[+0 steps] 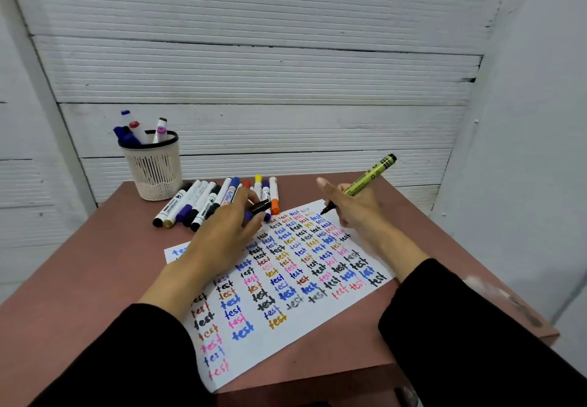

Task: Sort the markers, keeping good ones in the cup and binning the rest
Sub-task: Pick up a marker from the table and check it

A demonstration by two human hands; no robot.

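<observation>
From the head camera, a smooth reddish-brown surface [95, 263] carries a white paper sheet [286, 336] covered in rows of the handwritten word "test" in many ink colours. The right hand [352, 208] has its grip closed around a slim green marker [368, 179], a cylinder with a printed label and a dark rear end, its black tip down and just at the sheet's far edge, its barrel angled up and away to the right. The left hand [228, 232] rests over the sheet with its grip pinching a short black cap [260, 206] at the fingertips. Just beyond that hand lies a loose row of markers [203, 200], mostly white plastic barrels with coloured caps. At far left stands a cream mesh cup [154, 168], black-rimmed, holding several upright markers.
</observation>
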